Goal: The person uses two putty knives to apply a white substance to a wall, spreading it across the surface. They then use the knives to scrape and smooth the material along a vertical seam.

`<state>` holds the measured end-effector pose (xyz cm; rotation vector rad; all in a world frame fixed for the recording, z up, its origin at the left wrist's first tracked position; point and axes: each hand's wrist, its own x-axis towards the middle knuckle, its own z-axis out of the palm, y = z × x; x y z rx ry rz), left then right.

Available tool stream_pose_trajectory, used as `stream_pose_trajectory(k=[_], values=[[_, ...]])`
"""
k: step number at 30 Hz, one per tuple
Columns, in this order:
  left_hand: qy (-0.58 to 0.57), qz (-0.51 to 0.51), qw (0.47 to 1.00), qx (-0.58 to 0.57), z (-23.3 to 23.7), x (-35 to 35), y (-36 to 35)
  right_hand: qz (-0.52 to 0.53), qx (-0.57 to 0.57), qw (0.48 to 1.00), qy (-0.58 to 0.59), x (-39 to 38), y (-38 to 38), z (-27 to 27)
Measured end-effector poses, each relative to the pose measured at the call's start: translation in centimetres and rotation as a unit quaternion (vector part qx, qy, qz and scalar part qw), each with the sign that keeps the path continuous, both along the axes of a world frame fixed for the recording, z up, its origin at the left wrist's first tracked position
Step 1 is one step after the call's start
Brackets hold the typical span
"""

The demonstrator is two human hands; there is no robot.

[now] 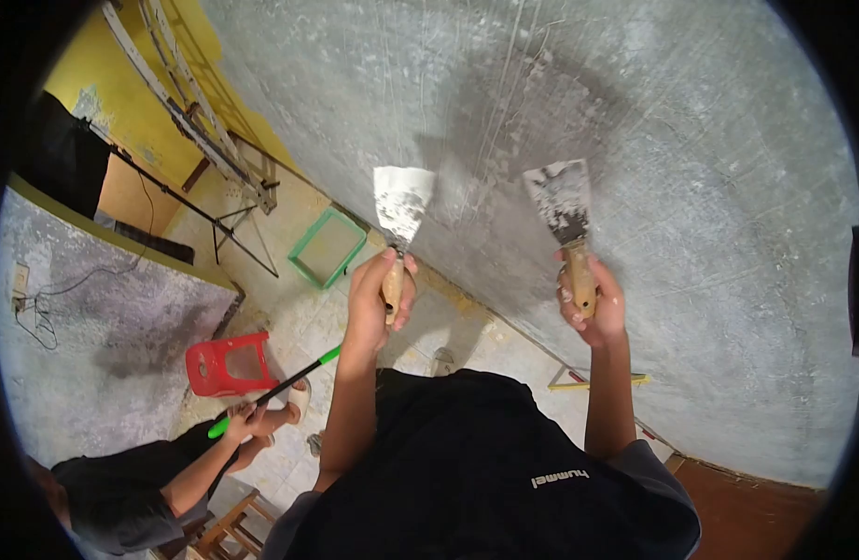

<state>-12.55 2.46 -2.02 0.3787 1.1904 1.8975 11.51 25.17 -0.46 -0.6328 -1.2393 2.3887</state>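
My left hand is wrapped round the wooden handle of a putty knife, whose wide metal blade points up and is coated with white material. In my right hand is a second putty knife, held by its wooden handle, with white and dark smears on its blade. Both blades are raised in front of a grey, scratched wall. Whether either blade touches the wall, I cannot tell.
A person at the lower left holds a green-and-black pole near a red stool. A green tray lies on the tiled floor. Beyond are a ladder, a black stand and a low wall.
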Motion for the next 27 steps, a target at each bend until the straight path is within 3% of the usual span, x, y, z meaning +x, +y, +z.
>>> stream_pose_trajectory(k=[7, 14, 18, 27], values=[[-0.034, 0.053, 0.998, 0.025, -3.5, -0.8, -3.4, -0.043, 0.088, 0.993, -0.071, 1.4, 1.4, -1.1], [-0.082, 0.099, 0.991, -0.03, -9.2, -0.5, -7.0, -0.076, 0.054, 0.991, -0.099, 1.3, 0.7, -8.0], [-0.108, 0.126, 0.984, -0.057, -11.8, -0.2, -8.5, -0.045, 0.013, 0.987, -0.153, 1.2, -0.1, -12.3], [-0.11, 0.126, 0.979, -0.119, -14.0, -1.0, -10.3, -0.06, 0.004, 0.98, -0.189, 1.2, 0.6, -14.5]])
